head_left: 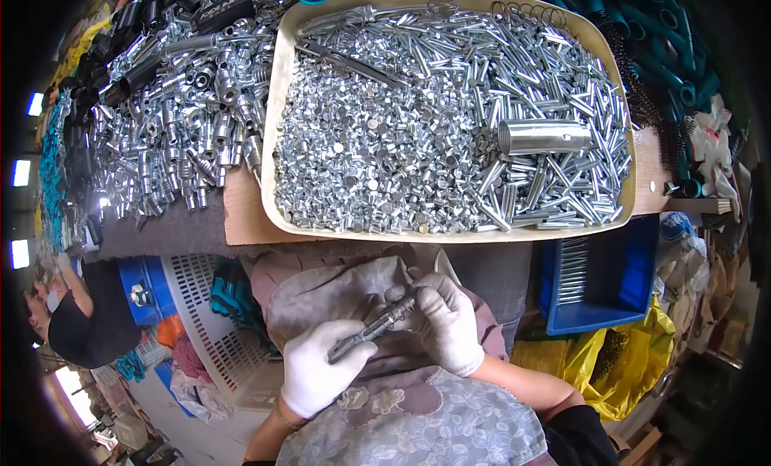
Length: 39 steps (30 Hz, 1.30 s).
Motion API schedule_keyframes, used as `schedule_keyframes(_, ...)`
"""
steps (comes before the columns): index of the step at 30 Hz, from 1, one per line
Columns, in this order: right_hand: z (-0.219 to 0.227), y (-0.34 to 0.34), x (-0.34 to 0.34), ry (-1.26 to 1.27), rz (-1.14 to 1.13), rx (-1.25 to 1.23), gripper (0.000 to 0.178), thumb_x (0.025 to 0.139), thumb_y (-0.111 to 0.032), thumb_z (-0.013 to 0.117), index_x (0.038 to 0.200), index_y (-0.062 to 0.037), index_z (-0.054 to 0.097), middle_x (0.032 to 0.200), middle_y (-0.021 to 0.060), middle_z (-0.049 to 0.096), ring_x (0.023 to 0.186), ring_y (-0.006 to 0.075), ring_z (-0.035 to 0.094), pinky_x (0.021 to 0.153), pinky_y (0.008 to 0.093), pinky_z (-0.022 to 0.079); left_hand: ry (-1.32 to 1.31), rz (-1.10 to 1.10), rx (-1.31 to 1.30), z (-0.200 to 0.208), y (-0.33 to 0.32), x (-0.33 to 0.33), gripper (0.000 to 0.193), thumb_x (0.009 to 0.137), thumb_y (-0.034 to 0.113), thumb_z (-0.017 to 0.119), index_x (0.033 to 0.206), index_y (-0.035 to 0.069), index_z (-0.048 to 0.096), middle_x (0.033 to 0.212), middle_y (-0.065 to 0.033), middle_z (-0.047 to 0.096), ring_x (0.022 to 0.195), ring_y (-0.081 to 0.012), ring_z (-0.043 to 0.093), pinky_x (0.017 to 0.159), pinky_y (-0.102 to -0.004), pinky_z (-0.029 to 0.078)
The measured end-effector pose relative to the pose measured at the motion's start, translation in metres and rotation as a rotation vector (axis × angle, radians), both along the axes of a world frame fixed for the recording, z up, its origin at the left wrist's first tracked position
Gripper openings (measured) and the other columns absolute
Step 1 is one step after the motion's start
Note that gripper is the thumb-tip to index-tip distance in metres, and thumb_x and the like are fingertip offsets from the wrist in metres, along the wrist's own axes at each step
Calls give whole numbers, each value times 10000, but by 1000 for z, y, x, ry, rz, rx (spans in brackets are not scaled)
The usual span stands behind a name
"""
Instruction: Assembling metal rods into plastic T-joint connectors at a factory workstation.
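Both gloved hands are over my lap, with a stepped grey metal shaft (372, 334) slanting up to the right between them. My left hand (320, 368), in a white glove, is closed around its lower part. The fingers of my right hand (451, 321), also gloved, are pinched at the upper end, where their tips look dark and soiled. What exactly sits under those fingertips is hidden. Beyond the hands stands a cream tray (270, 157) full of short metal slugs and longer pins. A wide threaded metal tube (540, 136) lies on the pins.
Metal sockets and fittings (181, 136) are heaped left of the tray. Teal tubes (671, 72) lie at the far right. Below the bench edge are a blue bin (598, 309) with metal rods, a yellow bag (634, 361) and a white basket (210, 337). Another person (84, 321) is at far left.
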State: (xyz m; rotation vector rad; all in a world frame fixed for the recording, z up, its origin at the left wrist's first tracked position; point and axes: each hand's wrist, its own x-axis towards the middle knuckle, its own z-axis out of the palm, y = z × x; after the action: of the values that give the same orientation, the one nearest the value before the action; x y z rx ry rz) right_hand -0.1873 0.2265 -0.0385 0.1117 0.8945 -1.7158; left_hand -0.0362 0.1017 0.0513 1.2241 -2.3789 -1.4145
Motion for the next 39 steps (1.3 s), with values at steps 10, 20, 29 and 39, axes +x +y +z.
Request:
schedule_keyframes(10, 4, 2, -5, 152, 65, 111, 289, 1055, -304, 613, 1158, -44, 541, 977, 48, 622, 918, 154, 650, 829, 316, 571, -58, 183, 477, -13, -1, 11, 239, 847, 52, 795, 1062, -31, 732, 932, -70, 747, 855, -103, 682, 784, -266, 544)
schedule_keyframes(20, 4, 4, -6, 227, 104, 156, 352, 1027, -365, 655, 1104, -39, 547, 1035, 111, 682, 932, 164, 662, 817, 304, 561, -55, 148, 471, -9, 0, 9, 248, 862, 60, 778, 1080, -44, 722, 926, -68, 741, 821, -102, 671, 747, -257, 533)
schedule_keyframes(29, 12, 1, -13, 202, 196, 213, 363, 1024, -376, 650, 1093, -30, 563, 992, 74, 654, 901, 144, 632, 791, 286, 538, -6, 352, 989, -13, -7, 12, 259, 975, 79, 623, 1184, -73, 641, 853, -71, 698, 607, -50, 529, 504, -202, 362)
schedule_keyframes(39, 11, -2, -10, 211, 135, 201, 350, 1024, -374, 653, 1074, -39, 568, 1009, 67, 642, 863, 117, 597, 755, 272, 516, -3, 270, 841, -17, -4, 14, 237, 962, 83, 680, 1151, -61, 666, 875, -56, 707, 642, -43, 557, 535, -199, 403)
